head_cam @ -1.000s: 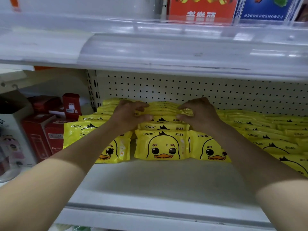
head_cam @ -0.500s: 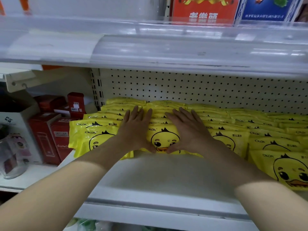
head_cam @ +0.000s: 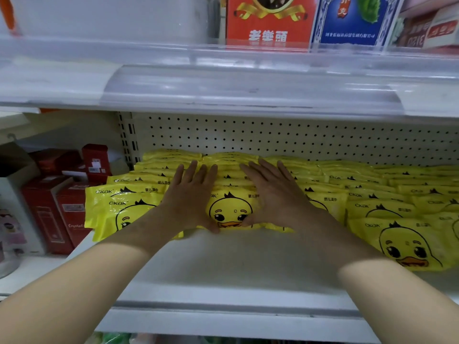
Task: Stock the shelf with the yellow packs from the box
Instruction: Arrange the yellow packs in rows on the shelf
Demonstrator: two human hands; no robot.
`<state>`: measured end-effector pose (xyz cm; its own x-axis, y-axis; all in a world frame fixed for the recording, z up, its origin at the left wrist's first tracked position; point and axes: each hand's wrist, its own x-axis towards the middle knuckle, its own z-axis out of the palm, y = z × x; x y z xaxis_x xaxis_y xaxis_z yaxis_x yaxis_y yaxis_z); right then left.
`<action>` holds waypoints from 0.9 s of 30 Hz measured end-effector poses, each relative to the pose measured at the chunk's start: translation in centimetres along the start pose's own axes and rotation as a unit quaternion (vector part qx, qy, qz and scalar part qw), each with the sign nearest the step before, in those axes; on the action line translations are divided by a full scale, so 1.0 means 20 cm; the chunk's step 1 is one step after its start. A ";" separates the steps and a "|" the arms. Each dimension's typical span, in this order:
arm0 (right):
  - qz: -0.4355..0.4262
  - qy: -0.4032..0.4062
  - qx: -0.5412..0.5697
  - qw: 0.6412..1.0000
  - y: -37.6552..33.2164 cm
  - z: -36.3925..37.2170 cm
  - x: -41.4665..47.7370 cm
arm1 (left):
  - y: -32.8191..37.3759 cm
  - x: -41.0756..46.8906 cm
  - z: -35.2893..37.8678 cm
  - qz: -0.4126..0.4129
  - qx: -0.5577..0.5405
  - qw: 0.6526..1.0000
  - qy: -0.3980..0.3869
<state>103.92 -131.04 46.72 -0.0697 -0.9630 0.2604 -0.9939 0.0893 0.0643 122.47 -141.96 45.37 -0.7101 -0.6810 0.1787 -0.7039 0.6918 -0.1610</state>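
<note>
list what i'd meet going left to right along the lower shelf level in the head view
red boxes → front-left yellow pack → left hand → middle duck-face pack → right hand → front-right duck pack

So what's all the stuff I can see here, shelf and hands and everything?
yellow packs: many, yellow with a duck face, overlapping rows across the shelf
shelf: one, white, front strip bare
pegboard: one, white with dark holes, behind the packs
upper shelf: one, white with a clear front strip, above
red boxes: several, dark red, on the neighbouring shelf at left
orange-red box: one, on the upper shelf
blue box: one, right of the orange-red box
left hand: one, flat, fingers straight, on the middle packs
right hand: one, flat, beside it on the same packs
</note>
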 end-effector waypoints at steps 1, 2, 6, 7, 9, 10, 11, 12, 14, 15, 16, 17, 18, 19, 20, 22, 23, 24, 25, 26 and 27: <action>0.012 0.012 0.014 1.000 0.05 -0.03 -0.03 | 0.02 -0.01 -0.02 -0.003 -0.014 1.000 0.000; 0.030 0.024 0.026 0.999 0.12 -0.07 -0.07 | 0.06 0.00 -0.04 -0.002 -0.030 1.000 0.006; 0.125 -0.004 0.022 0.992 0.40 -0.16 -0.23 | 0.30 0.04 -0.13 0.045 -0.066 0.995 0.055; 0.137 -0.031 0.008 0.990 0.45 -0.15 -0.27 | 0.37 0.05 -0.14 0.059 -0.068 0.994 0.056; 0.142 -0.081 -0.015 0.986 0.50 -0.12 -0.33 | 0.52 0.09 -0.15 0.082 -0.058 0.994 0.044; 0.140 -0.097 -0.021 0.985 0.52 -0.11 -0.35 | 0.59 0.11 -0.15 0.090 -0.047 0.994 0.038; 0.139 -0.106 -0.025 0.984 0.53 -0.09 -0.36 | 0.64 0.13 -0.14 0.095 -0.035 0.994 0.033; 0.138 -0.108 -0.028 0.984 0.54 -0.07 -0.37 | 0.67 0.15 -0.13 0.096 -0.021 0.995 0.031; 0.133 -0.104 -0.036 0.985 0.55 -0.05 -0.37 | 0.72 0.18 -0.12 0.092 0.006 0.995 0.025; 0.130 -0.099 -0.041 0.986 0.55 -0.05 -0.36 | 0.73 0.20 -0.11 0.088 0.014 0.996 0.023; 0.127 -0.092 -0.044 0.987 0.56 -0.04 -0.35 | 0.74 0.21 -0.10 0.083 0.016 0.996 0.023; 0.125 -0.086 -0.046 0.987 0.56 -0.04 -0.35 | 0.75 0.22 -0.09 0.078 0.015 0.997 0.025; 0.124 -0.082 -0.044 0.988 0.56 -0.04 -0.35 | 0.76 0.22 -0.08 0.074 0.013 0.997 0.028; 0.125 -0.078 -0.037 0.988 0.57 -0.04 -0.35 | 0.76 0.23 -0.08 0.074 0.010 0.997 0.031; 0.131 -0.072 -0.025 0.988 0.58 -0.04 -0.36 | 0.76 0.22 -0.08 0.076 0.004 0.997 0.032; 0.153 -0.051 0.007 0.987 0.61 -0.05 -0.40 | 0.74 0.21 -0.07 0.086 -0.010 0.996 0.032; 0.163 -0.043 0.018 0.985 0.63 -0.06 -0.42 | 0.73 0.21 -0.07 0.093 -0.011 0.995 0.032; 0.164 -0.039 0.021 0.985 0.63 -0.07 -0.43 | 0.72 0.20 -0.08 0.100 -0.008 0.994 0.034; 0.155 -0.035 0.019 0.987 0.63 -0.07 -0.44 | 0.71 0.20 -0.08 0.104 -0.003 0.994 0.040; 0.140 -0.029 0.019 0.990 0.63 -0.06 -0.44 | 0.72 0.20 -0.07 0.106 0.001 0.993 0.050; 0.125 -0.025 0.024 0.991 0.62 -0.06 -0.43 | 0.72 0.21 -0.07 0.107 0.005 0.992 0.061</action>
<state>92.38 -121.31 46.41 -0.3183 -0.9237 0.2134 -0.9476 0.3165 -0.0433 109.38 -134.41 45.06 -0.8366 -0.4847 0.2552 -0.5382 0.8142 -0.2178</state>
